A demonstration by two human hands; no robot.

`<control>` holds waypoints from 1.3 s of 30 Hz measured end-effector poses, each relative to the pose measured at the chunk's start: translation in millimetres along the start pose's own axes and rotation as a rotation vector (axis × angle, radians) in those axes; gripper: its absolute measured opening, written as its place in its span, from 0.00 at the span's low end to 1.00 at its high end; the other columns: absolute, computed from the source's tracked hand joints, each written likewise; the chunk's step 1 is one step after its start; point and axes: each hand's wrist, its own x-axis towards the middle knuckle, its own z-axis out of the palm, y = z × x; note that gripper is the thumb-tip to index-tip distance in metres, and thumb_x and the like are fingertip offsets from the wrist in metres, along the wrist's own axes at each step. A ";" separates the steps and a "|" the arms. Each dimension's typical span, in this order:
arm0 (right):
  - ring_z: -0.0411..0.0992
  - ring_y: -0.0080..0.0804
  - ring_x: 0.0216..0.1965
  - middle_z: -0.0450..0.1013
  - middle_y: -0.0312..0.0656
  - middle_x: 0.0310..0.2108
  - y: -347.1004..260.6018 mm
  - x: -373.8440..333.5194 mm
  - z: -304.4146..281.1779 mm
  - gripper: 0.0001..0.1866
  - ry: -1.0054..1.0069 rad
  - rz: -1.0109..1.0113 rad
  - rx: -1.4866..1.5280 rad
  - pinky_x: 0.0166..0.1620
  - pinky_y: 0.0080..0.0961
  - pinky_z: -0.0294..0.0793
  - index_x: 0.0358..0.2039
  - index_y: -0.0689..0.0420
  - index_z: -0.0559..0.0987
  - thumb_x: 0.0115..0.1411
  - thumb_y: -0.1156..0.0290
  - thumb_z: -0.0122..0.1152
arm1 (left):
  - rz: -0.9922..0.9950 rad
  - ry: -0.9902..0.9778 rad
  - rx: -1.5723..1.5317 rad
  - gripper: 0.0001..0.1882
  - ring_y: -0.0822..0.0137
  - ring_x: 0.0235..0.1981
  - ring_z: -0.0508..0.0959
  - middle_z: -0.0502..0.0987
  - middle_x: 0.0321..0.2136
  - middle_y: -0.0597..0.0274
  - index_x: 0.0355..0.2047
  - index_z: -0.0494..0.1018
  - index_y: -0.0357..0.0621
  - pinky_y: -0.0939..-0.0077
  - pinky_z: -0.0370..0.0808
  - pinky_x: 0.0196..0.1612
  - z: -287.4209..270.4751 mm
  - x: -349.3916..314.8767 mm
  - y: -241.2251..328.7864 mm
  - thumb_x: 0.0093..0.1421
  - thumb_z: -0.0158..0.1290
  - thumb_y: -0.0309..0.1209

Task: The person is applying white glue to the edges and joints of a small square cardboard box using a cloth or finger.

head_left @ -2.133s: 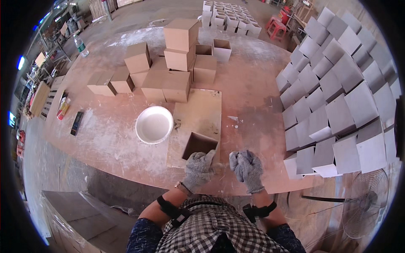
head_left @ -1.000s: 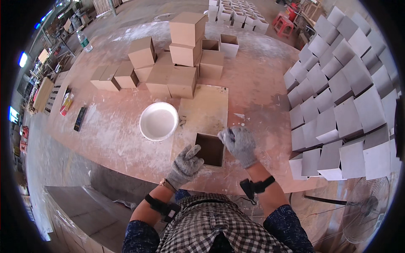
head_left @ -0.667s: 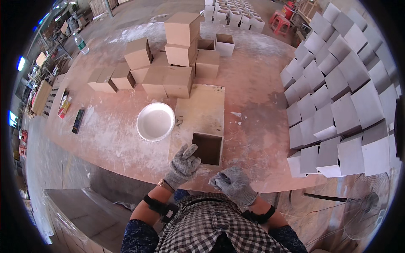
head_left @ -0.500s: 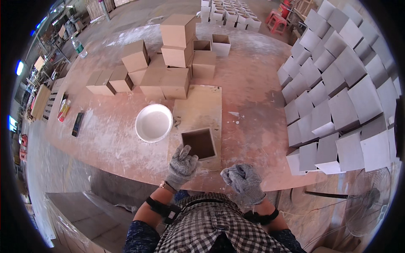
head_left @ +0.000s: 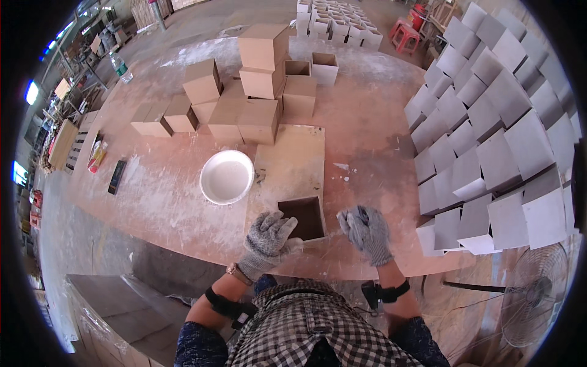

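An open-topped box (head_left: 313, 224) with pale rims and a brown inside stands at the near end of the flat board (head_left: 293, 160). My left hand (head_left: 269, 235), in a grey knit glove, is at its left wall. The fingers are bent over that edge and seem to grip it; the wall hides part of the grip. To the right of the box, apart from it, is my gloved right hand (head_left: 368, 232), its fingers curled in. Whatever it may hold is hidden by the glove. A white bowl (head_left: 211, 196) of pale liquid or paste stands beside the board.
Brown boxes (head_left: 260, 119) stand in stacks beyond the bowl, with a whitish box (head_left: 325, 72) behind. Many whitish boxes (head_left: 489, 159) are piled high at the right. A dark phone-like object (head_left: 117, 177) and a plastic bottle (head_left: 121, 68) are at the left. A fan (head_left: 532, 293) is at lower right.
The open box has shifted right and nearer across the board, with my left hand moving along at its edge. My right hand has moved slightly right and farther from my body.
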 end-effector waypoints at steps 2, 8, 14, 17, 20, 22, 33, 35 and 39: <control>0.73 0.39 0.30 0.76 0.38 0.33 0.5 27.5 7.8 0.07 0.134 -0.132 -0.066 0.33 0.37 0.74 0.37 0.49 0.80 0.63 0.62 0.59 | 0.074 -0.044 -0.004 0.25 0.51 0.52 0.75 0.77 0.43 0.55 0.49 0.74 0.44 0.51 0.69 0.59 5.5 -11.4 1.5 0.54 0.61 0.43; 0.72 0.41 0.28 0.73 0.38 0.29 -2.1 105.9 58.0 0.08 -0.196 0.041 0.127 0.33 0.37 0.73 0.28 0.48 0.77 0.58 0.61 0.66 | 0.044 -0.236 0.087 0.20 0.51 0.45 0.77 0.78 0.35 0.51 0.46 0.75 0.41 0.51 0.68 0.59 41.7 -23.1 12.7 0.55 0.56 0.39; 0.74 0.45 0.31 0.74 0.43 0.27 -15.9 39.9 44.0 0.11 -0.115 0.019 0.123 0.35 0.41 0.73 0.30 0.51 0.80 0.57 0.58 0.66 | 0.025 -0.137 0.013 0.17 0.53 0.36 0.77 0.76 0.25 0.54 0.42 0.75 0.40 0.50 0.68 0.57 44.7 -24.5 11.0 0.52 0.57 0.33; 0.74 0.46 0.31 0.75 0.45 0.27 -38.6 0.1 10.4 0.10 -0.119 0.029 0.174 0.35 0.41 0.73 0.28 0.53 0.80 0.57 0.60 0.64 | -0.016 -0.177 0.001 0.15 0.54 0.36 0.78 0.77 0.27 0.55 0.40 0.77 0.43 0.52 0.68 0.58 44.6 -22.7 13.1 0.51 0.59 0.32; 0.73 0.43 0.30 0.74 0.45 0.26 -49.1 -0.2 -20.3 0.10 -0.168 -0.101 0.333 0.32 0.36 0.73 0.26 0.52 0.81 0.57 0.60 0.65 | -0.019 -0.192 0.015 0.14 0.55 0.37 0.78 0.77 0.28 0.56 0.39 0.77 0.45 0.53 0.69 0.58 43.4 -20.5 14.4 0.51 0.60 0.31; 0.73 0.44 0.29 0.74 0.45 0.26 -45.3 22.8 -26.7 0.09 -0.353 0.332 0.608 0.35 0.38 0.73 0.27 0.52 0.81 0.57 0.60 0.65 | -0.012 -0.151 0.021 0.15 0.55 0.37 0.78 0.77 0.29 0.56 0.39 0.76 0.45 0.53 0.68 0.58 43.2 -19.8 15.2 0.50 0.60 0.30; 0.69 0.42 0.27 0.70 0.42 0.25 -44.0 51.2 20.2 0.10 0.137 -0.033 0.019 0.31 0.40 0.68 0.26 0.52 0.75 0.59 0.62 0.63 | -0.023 -0.151 0.064 0.16 0.56 0.33 0.75 0.73 0.25 0.59 0.38 0.75 0.45 0.55 0.68 0.56 48.6 -21.7 14.0 0.48 0.60 0.33; 0.71 0.42 0.29 0.72 0.43 0.27 -52.4 16.6 4.4 0.09 0.071 -0.119 -0.096 0.33 0.39 0.70 0.28 0.52 0.77 0.58 0.62 0.63 | -0.061 -0.212 0.049 0.16 0.54 0.35 0.75 0.74 0.27 0.57 0.38 0.75 0.43 0.53 0.67 0.58 49.6 -21.8 15.5 0.49 0.58 0.34; 0.72 0.40 0.32 0.74 0.42 0.31 -50.8 -33.5 -27.9 0.05 -0.176 0.067 0.260 0.34 0.36 0.72 0.28 0.52 0.76 0.57 0.67 0.64 | -0.080 -0.274 0.044 0.17 0.53 0.42 0.75 0.76 0.32 0.55 0.40 0.75 0.42 0.51 0.66 0.60 45.0 -18.9 17.9 0.51 0.57 0.36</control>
